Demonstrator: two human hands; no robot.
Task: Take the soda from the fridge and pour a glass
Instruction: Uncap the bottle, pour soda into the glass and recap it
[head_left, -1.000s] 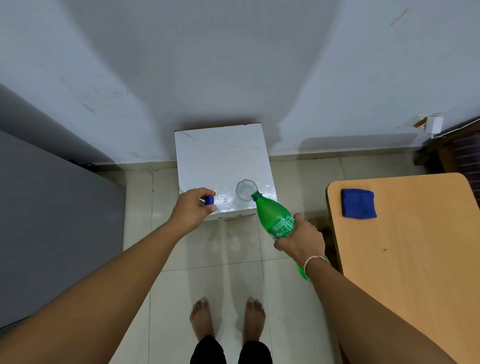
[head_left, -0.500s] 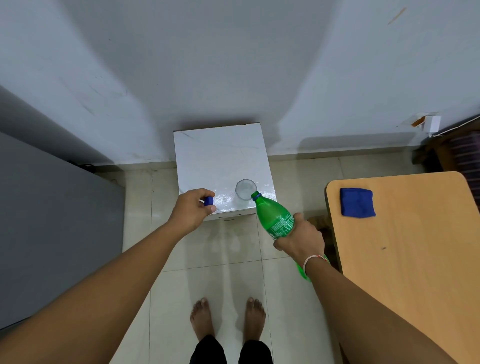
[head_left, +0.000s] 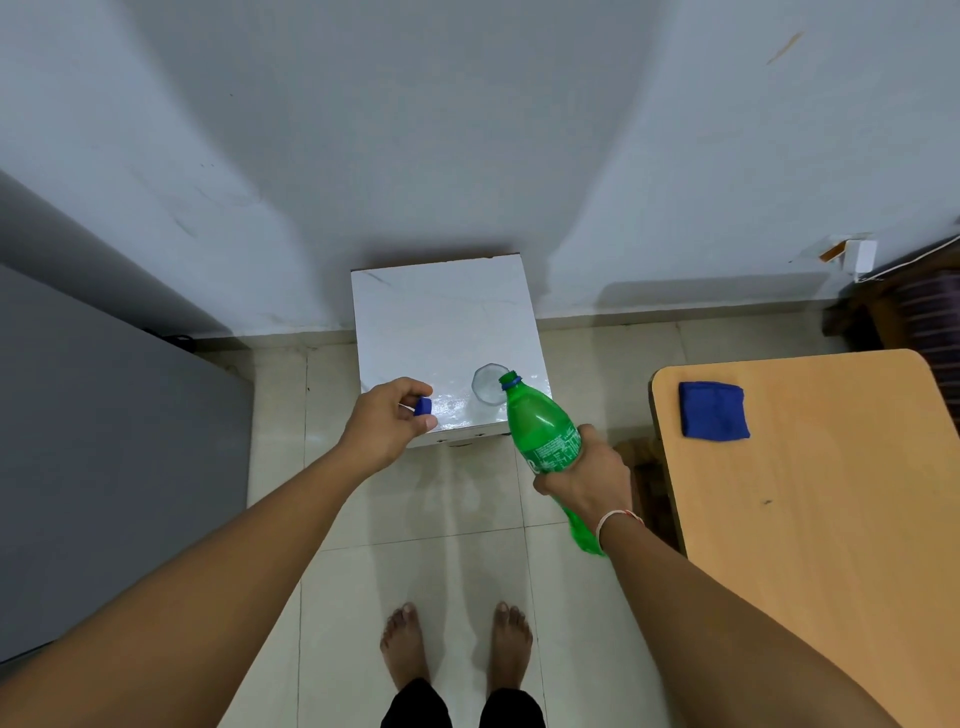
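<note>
White stand (head_left: 441, 312): glass (head_left: 488, 383); right hand (head_left: 589, 475) tilts bottle (head_left: 545, 436).

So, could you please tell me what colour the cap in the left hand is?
Blue. The cap shows in the head view, pinched in the left hand.

green bottle (head_left: 543, 434), blue cap (head_left: 423, 406), blue cloth (head_left: 713, 410)

Soft, even indoor light fills the room, neither bright nor dim. Broad, blurred shadows fan across the wall (head_left: 467, 130) above the white stand (head_left: 441, 322), darkest at the far left. The stand's glossy top near its front edge carries a speckled glare. Faint shadows lie on the floor tiles (head_left: 415, 499) below it. Wide-angle distortion bends wall and forearms toward the frame's edges; focus is reasonably sharp throughout.
</note>
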